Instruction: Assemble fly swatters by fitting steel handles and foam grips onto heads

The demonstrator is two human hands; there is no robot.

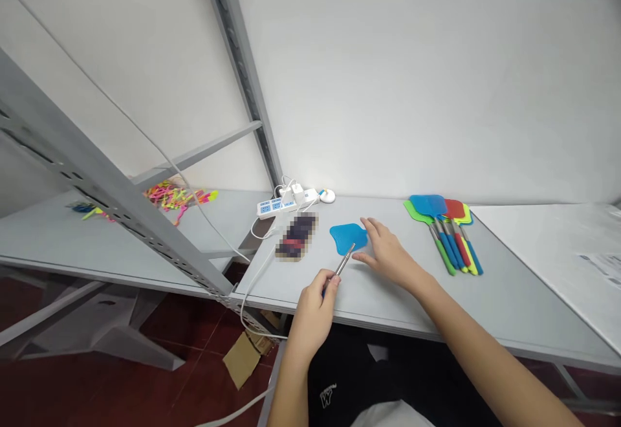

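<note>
My left hand (319, 301) is closed around the handle end of a thin metal rod (345, 261), with a bit of blue showing at the grip. The rod points up and to the right, its tip overlapping the lower edge of a flat blue fly swatter head (345, 236). Beside that head, my right hand (387, 250) has its thumb and fingers apart at the right edge. Whether the fingertips touch the head is hard to see. To the right lies a pile of fly swatters (456, 239) with blue, green, red and yellow heads and coloured handles.
A power strip (276, 206) with chargers and white cables lies at the back left, near a blurred dark object (297, 238). A grey metal shelf post (242, 58) rises at left. Colourful small items (174, 195) lie on the neighbouring table. A white sheet (548, 239) covers the right side.
</note>
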